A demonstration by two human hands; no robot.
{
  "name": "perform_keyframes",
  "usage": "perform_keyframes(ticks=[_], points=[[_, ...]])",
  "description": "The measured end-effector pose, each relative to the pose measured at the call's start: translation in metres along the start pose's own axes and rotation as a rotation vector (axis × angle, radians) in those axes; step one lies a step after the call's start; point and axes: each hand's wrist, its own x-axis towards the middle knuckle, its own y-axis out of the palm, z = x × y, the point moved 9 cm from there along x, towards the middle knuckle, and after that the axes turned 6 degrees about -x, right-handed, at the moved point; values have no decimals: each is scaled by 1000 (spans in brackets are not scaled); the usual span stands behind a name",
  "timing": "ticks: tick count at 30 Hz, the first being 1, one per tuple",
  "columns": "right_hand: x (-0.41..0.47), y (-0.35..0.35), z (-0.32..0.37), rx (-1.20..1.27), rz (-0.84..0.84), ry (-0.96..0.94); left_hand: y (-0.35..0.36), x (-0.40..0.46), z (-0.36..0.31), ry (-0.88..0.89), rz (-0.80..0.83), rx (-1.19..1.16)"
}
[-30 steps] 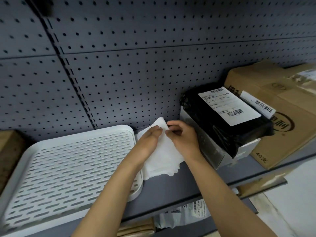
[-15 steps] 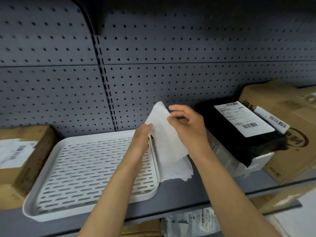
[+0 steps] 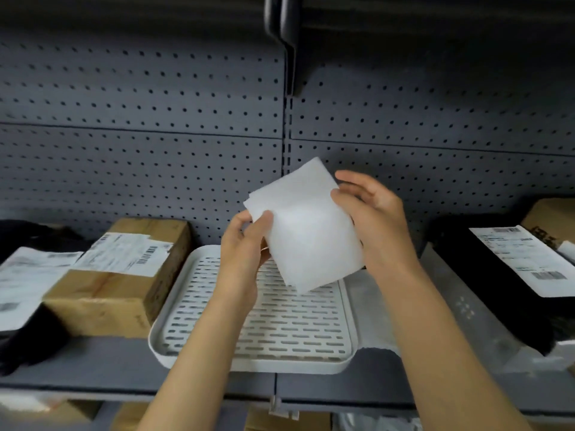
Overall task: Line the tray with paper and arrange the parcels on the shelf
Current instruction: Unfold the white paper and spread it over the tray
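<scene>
Both hands pinched the folded white paper [image 3: 306, 228], the left hand [image 3: 245, 244] at its near-left corner, the right hand [image 3: 373, 219] along its right edge. Half a second earlier it hung beside the tray [image 3: 347, 306]; now it was raised over the slotted surface, still folded. Lining seemed about to begin, once it was opened. Parcels, a cardboard box [image 3: 124, 275] and a black bag [image 3: 497, 275], waited either side on the shelf [image 3: 93, 368].

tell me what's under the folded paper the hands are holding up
The white slotted tray lies below the folded paper, bare, with nothing on its visible slots. The paper and the left hand cover the tray's far part, so what is there cannot be seen. The right hand grips the paper's other edge.
</scene>
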Motion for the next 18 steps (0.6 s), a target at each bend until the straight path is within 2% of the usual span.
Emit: perform_keyframes(ticks=[3, 8, 10, 13, 18], points=[[4, 13, -4, 17, 8, 13, -11, -5, -30, 159, -27, 52], [-2, 55, 12, -318, -57, -195, -32, -15, -76, 419, -110, 161], [-11, 83, 18, -299, 49, -237, -35, -20, -87, 511, -120, 251], [-22, 119, 20, -259, 210, -180, -32, -28, -99, 594, -114, 371], [-22, 138, 17, -210, 264, -62, -24, -44, -109, 634, -35, 406]])
